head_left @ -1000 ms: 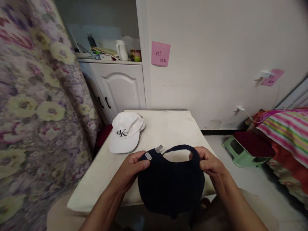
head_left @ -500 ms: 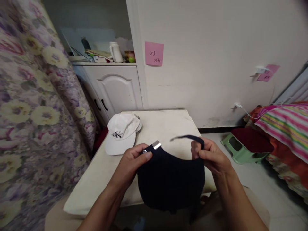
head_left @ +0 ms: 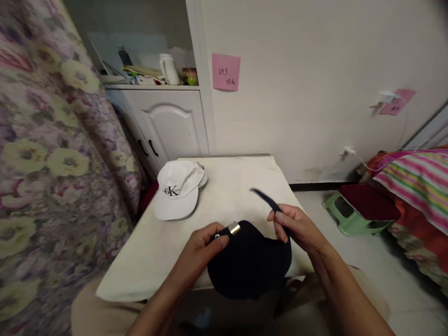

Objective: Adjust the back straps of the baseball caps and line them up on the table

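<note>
A dark navy cap (head_left: 250, 261) lies at the near edge of the white table (head_left: 231, 186), partly hanging over it. My left hand (head_left: 206, 245) pinches the cap's back edge beside the silver metal buckle (head_left: 234, 228). My right hand (head_left: 296, 228) is closed on the cap's loose adjuster strap (head_left: 266, 198), which sticks up and away to the left, free of the buckle. A white cap with a dark logo (head_left: 178, 189) rests on the far left of the table, apart from both hands.
Floral fabric (head_left: 52, 140) hangs along the left. A white cabinet (head_left: 168, 123) with clutter on top stands behind the table. A pink note (head_left: 226, 71) is stuck on the wall. A green stool (head_left: 353, 212) and striped bedding (head_left: 416, 182) are on the right.
The strap was threaded through the buckle a second ago; now it is out and my right hand holds its free end up. The cap has sunk lower onto the table.
</note>
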Action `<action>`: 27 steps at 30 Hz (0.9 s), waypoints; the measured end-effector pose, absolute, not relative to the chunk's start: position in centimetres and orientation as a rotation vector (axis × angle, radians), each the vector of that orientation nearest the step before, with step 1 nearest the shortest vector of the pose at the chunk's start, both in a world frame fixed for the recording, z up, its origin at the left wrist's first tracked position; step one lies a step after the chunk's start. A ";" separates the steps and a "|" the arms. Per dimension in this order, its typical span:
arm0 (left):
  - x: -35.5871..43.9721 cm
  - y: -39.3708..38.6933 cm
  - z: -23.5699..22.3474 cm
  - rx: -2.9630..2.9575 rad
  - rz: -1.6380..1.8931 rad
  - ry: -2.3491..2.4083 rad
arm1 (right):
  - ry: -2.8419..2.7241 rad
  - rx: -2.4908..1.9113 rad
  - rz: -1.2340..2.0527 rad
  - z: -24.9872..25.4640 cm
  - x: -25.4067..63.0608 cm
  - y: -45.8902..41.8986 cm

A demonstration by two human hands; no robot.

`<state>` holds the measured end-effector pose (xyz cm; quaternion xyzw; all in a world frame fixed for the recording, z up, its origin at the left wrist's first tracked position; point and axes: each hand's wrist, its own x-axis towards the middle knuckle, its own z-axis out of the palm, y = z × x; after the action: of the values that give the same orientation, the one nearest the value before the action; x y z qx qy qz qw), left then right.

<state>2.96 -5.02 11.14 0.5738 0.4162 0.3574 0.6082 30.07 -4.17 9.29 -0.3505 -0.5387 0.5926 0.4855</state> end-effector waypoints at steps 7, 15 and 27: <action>3.0 -6.2 8.8 1.117 0.721 0.951 | -1.448 -0.778 1.715 8.4 29.4 -4.9; 2.8 -6.1 9.1 1.083 0.685 0.917 | -1.308 -0.807 1.647 8.3 28.2 -5.0; 3.2 -5.8 7.6 0.794 0.669 0.849 | -1.304 -0.871 1.528 6.8 26.7 -4.7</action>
<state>3.25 -5.75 7.62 0.3681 0.3933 0.3102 0.7833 26.66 -4.65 6.81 -0.3536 -0.5294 0.6203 0.4582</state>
